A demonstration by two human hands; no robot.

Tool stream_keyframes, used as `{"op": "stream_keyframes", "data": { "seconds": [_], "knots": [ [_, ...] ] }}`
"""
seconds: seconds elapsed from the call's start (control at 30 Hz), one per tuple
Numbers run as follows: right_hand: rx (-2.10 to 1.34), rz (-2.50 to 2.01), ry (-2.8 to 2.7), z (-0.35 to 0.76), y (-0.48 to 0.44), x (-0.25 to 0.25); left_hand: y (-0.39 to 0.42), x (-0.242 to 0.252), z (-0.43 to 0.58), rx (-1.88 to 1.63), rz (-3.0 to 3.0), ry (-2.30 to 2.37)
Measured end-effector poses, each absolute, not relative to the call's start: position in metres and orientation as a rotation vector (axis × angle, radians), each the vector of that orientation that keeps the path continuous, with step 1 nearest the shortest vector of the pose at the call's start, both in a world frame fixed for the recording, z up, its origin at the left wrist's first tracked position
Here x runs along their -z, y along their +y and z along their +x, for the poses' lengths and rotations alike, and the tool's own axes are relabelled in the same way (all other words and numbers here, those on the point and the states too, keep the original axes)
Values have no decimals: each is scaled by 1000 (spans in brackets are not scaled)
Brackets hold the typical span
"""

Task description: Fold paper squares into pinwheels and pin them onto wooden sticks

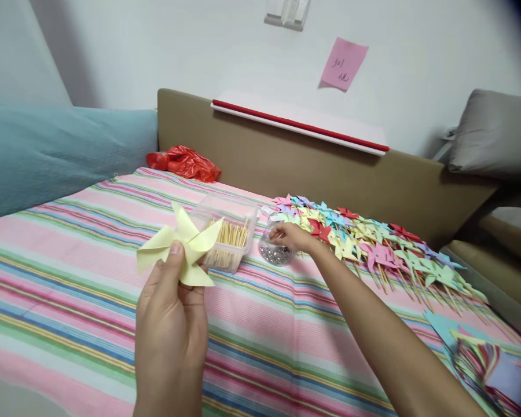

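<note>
A pale yellow paper pinwheel (191, 248) is pinched at its centre by my left hand (172, 313), thumb in front and fingers behind. My right hand (292, 236) reaches to the mouth of a clear round jar (264, 234), its fingers drawn together at the opening. Small silvery pieces (275, 255), perhaps pins, lie at the jar's bottom. Whatever the right fingertips hold, if anything, is too small to make out. Behind the pinwheel stands a clear plastic box (248, 202) with many thin wooden sticks (232, 236) in it.
Finished pinwheels on sticks (375, 252) lie in rows at the right. Coloured paper pieces (490, 365) are stacked at the near right. A red plastic bag (186, 163) rests at the far left of the striped cloth (252, 336). A brown headboard (260, 156) borders the back.
</note>
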State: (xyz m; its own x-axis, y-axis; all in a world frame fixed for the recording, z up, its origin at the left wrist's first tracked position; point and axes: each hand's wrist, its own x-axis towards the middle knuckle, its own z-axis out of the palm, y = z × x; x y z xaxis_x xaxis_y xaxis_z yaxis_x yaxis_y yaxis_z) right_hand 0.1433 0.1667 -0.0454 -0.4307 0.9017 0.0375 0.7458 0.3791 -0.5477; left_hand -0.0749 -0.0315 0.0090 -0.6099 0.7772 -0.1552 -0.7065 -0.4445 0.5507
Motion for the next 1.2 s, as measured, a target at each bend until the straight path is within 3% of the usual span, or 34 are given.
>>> {"op": "stream_keyframes", "data": {
  "seconds": [0.27, 0.7, 0.9, 1.07, 1.2],
  "knots": [
    [-681, -1563, -2576, 124, 187, 60, -37, -8, -72, -2083, 159, 677],
    [-425, -1631, -2446, 119, 178, 54, -41, -7, -82, -2084, 144, 660],
    [-188, -1570, -2153, 204, 81, 28, -38, -7, -75, -2015, 164, 649],
    [-190, -1690, -1909, 291, -20, 67, -38, -12, -57, -1967, 197, 620],
    [-232, -1802, -1887, 310, -47, 89, -35, -10, -32, -1929, 287, 623]
  ]
}}
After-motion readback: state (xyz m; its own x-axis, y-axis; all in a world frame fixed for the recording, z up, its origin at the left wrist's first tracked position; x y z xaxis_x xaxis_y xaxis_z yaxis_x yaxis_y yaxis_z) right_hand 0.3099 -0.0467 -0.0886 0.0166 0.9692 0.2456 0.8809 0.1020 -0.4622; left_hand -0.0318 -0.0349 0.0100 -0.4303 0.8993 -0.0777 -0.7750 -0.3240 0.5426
